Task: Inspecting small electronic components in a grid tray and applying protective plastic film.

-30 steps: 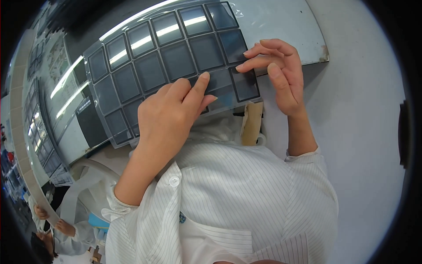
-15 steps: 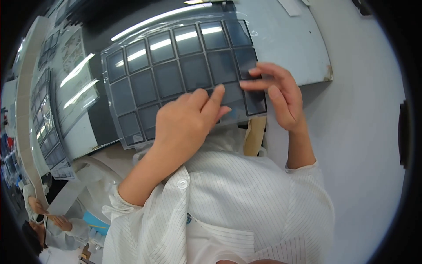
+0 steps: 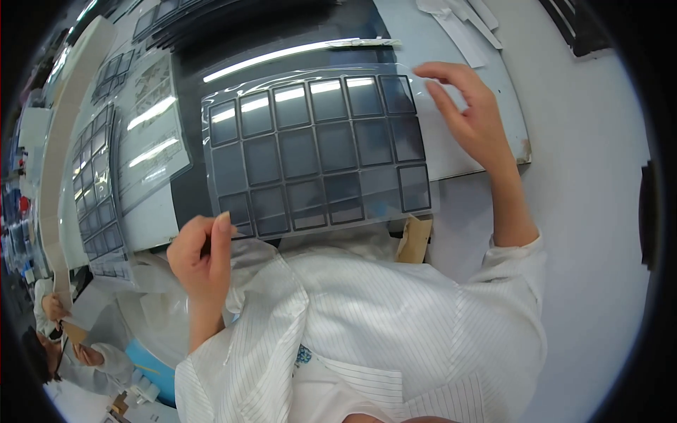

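Note:
A clear plastic tray [image 3: 381, 187] lies on the dark work surface in front of me. It holds rows of dark rectangular panels [image 3: 298, 150], most with black frames. One pocket in the near row, second from the right, shows no black frame and a small blue spot. At the tray's near left corner is my left hand [image 3: 199, 248], fingers curled and thumb up against the corner, closed on it. Beyond the far right corner, my right hand [image 3: 471, 116] has its thumb and forefinger apart, the fingertips close to the tray's edge and nothing between them.
Another panel tray [image 3: 95, 187] and clear plastic sheets [image 3: 151, 120] lie to the left. White strips [image 3: 462, 25] rest at the far right of the white table [image 3: 462, 151]. Dark stacked pieces [image 3: 233, 21] stand at the back. A co-worker [image 3: 77, 352] sits at lower left.
My left hand has moved from over the tray's panels to its near left corner. My right hand has shifted up to the far right corner. The tray sits lower and further right in view.

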